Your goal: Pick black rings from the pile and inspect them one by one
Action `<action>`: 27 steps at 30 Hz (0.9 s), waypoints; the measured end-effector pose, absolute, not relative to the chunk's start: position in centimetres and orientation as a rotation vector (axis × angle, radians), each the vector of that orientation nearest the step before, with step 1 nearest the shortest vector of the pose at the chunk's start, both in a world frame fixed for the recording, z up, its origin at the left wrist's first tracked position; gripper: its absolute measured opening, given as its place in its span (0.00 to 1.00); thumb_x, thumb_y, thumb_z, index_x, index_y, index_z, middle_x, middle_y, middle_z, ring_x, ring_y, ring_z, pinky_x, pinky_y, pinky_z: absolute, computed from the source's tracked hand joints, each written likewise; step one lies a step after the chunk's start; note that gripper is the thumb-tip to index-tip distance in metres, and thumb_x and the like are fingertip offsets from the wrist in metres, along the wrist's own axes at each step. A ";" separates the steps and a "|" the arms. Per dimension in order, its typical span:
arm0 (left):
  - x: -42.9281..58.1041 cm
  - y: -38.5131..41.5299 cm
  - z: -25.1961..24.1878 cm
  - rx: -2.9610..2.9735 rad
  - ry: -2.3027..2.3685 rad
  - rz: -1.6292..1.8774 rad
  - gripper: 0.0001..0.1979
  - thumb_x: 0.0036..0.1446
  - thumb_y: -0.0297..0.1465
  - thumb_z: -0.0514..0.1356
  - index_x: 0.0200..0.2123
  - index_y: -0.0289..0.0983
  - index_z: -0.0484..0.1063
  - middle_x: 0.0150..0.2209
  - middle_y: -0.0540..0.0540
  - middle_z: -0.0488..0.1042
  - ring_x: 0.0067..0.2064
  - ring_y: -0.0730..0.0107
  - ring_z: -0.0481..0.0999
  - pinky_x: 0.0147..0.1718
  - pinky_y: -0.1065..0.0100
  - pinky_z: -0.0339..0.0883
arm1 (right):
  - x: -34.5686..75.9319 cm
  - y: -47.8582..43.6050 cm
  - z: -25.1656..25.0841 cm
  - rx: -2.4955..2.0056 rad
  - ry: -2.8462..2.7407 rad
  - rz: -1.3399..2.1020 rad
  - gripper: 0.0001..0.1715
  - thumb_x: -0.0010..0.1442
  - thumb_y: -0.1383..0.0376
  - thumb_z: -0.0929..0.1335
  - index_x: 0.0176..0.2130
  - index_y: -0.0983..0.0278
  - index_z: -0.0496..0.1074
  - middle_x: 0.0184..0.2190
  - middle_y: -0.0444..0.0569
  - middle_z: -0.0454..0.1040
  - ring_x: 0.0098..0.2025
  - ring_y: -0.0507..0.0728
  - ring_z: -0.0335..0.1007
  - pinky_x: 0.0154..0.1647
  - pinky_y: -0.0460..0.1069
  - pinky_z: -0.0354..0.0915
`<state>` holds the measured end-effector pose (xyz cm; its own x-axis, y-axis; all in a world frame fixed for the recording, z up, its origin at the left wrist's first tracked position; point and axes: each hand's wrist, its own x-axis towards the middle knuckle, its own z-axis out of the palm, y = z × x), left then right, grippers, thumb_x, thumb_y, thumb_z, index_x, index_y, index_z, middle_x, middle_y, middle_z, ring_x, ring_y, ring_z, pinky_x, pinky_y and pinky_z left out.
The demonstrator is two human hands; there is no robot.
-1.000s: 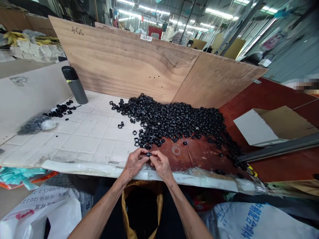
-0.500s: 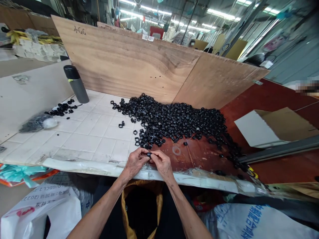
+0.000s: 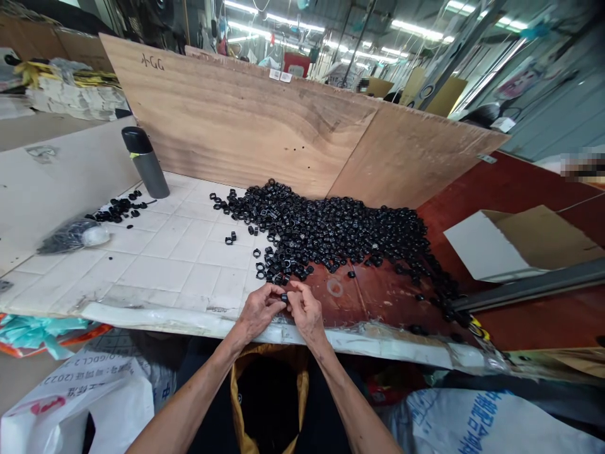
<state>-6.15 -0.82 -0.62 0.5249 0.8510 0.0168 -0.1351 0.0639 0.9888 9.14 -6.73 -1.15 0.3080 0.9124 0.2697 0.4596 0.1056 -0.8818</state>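
A small black plastic ring [image 3: 284, 297] sits between my two hands, just above the bench's front edge. My left hand [image 3: 258, 311] pinches it from the left with thumb and forefinger. From the right, my right hand [image 3: 306, 311] meets the ring with its fingertips, its forefinger lifted slightly and the other fingers curled. Fingers cover part of the ring. Right behind my hands spreads a big heap of similar black rings [image 3: 331, 230], with a few loose ones at its left side.
A grey bottle [image 3: 150, 167] stands at the back left, near small black pieces [image 3: 120, 210] and a plastic bag of dark parts [image 3: 63, 236]. Plywood boards [image 3: 236, 120] wall the back. An open carton [image 3: 515, 246] lies right. A yellow-edged bag opening [image 3: 235, 394] lies below my hands.
My right forefinger and fingers have lifted and shifted slightly at the ring. My left hand keeps nearly the same pinch. The heap looks unchanged.
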 end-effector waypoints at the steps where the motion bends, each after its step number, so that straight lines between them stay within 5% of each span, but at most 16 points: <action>1: -6.1 -0.8 -0.6 1.271 0.706 0.843 0.12 0.53 0.32 0.67 0.41 0.35 0.73 0.33 0.49 0.78 0.32 0.70 0.78 0.35 0.70 0.71 | 9.1 -6.8 -1.1 -1.517 -1.313 0.552 0.20 0.67 0.58 0.65 0.54 0.64 0.72 0.24 0.42 0.74 0.25 0.54 0.71 0.31 0.47 0.69; 4: -6.2 -0.7 -0.6 1.184 0.706 0.845 0.14 0.52 0.34 0.68 0.41 0.36 0.72 0.32 0.49 0.78 0.32 0.69 0.78 0.35 0.69 0.72 | 9.0 -7.0 -0.8 -1.487 -1.354 0.605 0.19 0.66 0.57 0.66 0.51 0.64 0.74 0.26 0.43 0.75 0.24 0.53 0.69 0.28 0.46 0.67; 9: -6.3 -0.6 -0.5 1.168 0.723 0.858 0.16 0.50 0.34 0.70 0.41 0.35 0.73 0.32 0.48 0.78 0.32 0.70 0.77 0.34 0.70 0.71 | 8.8 -7.1 -0.1 -1.574 -1.318 0.516 0.25 0.68 0.54 0.64 0.24 0.63 0.72 0.16 0.41 0.65 0.20 0.51 0.61 0.24 0.45 0.60; 15: -6.4 -0.6 -0.3 1.150 0.729 0.869 0.16 0.51 0.34 0.70 0.41 0.35 0.73 0.33 0.48 0.79 0.33 0.71 0.77 0.36 0.70 0.71 | 8.9 -7.2 0.1 -1.513 -1.369 0.541 0.17 0.64 0.56 0.68 0.28 0.64 0.73 0.20 0.42 0.67 0.23 0.51 0.62 0.26 0.45 0.60; 19: -6.4 -0.5 -0.6 1.154 0.690 0.837 0.15 0.52 0.35 0.69 0.41 0.34 0.72 0.32 0.48 0.79 0.33 0.70 0.79 0.36 0.70 0.72 | 9.1 -7.0 -0.3 -1.422 -1.319 0.636 0.13 0.62 0.58 0.69 0.42 0.63 0.75 0.34 0.48 0.77 0.29 0.54 0.72 0.31 0.46 0.67; 23: -6.6 -0.8 -0.7 1.376 0.674 0.838 0.10 0.58 0.32 0.64 0.42 0.35 0.71 0.34 0.47 0.79 0.33 0.68 0.80 0.36 0.68 0.74 | 8.5 -7.1 -0.2 -1.455 -1.201 0.795 0.13 0.61 0.55 0.69 0.38 0.63 0.74 0.20 0.42 0.73 0.21 0.53 0.69 0.26 0.46 0.65; 27: -7.3 -2.4 -0.6 1.948 0.675 1.017 0.10 0.63 0.24 0.56 0.46 0.38 0.71 0.44 0.43 0.77 0.46 0.64 0.79 0.48 0.62 0.74 | 7.2 -8.2 0.5 -1.452 -0.877 1.023 0.20 0.60 0.50 0.69 0.28 0.63 0.69 0.12 0.38 0.64 0.15 0.49 0.57 0.18 0.45 0.56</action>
<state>-7.35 -2.40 -0.56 0.5302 0.7447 0.4052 0.0838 -0.5217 0.8490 7.18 -8.19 0.51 0.3528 0.9275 -0.1238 -0.0199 -0.1249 -0.9920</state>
